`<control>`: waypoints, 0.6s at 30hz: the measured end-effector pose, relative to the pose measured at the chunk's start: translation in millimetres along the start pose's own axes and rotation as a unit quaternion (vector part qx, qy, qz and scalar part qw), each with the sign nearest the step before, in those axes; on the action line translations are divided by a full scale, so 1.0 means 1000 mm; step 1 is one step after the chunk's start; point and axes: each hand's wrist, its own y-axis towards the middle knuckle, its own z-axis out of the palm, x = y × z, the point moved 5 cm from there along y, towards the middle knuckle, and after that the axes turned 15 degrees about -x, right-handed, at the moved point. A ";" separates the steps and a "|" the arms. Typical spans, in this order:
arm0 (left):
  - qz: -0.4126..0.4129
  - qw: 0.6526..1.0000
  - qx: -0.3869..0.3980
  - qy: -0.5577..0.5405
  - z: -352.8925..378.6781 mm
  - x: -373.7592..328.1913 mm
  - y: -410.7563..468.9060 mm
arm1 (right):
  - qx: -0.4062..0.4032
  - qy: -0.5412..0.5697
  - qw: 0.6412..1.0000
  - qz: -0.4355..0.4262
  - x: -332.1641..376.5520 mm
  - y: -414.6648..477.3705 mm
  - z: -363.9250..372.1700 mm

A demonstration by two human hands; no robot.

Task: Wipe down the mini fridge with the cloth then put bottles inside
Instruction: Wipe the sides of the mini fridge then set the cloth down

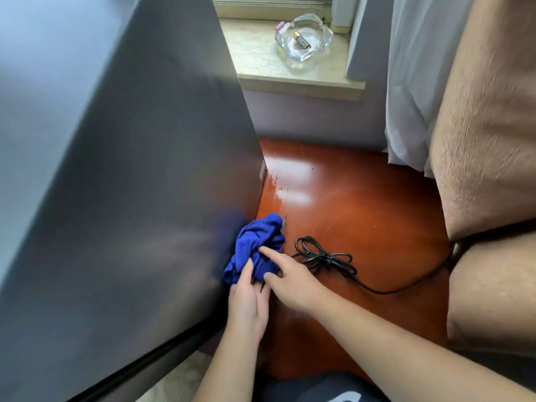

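Head view: crumpled blue cloth [255, 248]

The tall grey metal mini fridge [116, 184] stands at nine o'clock; the crumpled blue cloth [255, 248] touches its side, with the coiled black power cord [324, 256] just beside at three o'clock and the clear glass ashtray [303, 39] on the pale stone windowsill [261, 65] at twelve.
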 end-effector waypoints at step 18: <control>0.219 0.946 0.233 -0.045 0.034 -0.124 -0.203 | -0.319 0.216 0.860 -0.334 0.157 -0.114 -0.083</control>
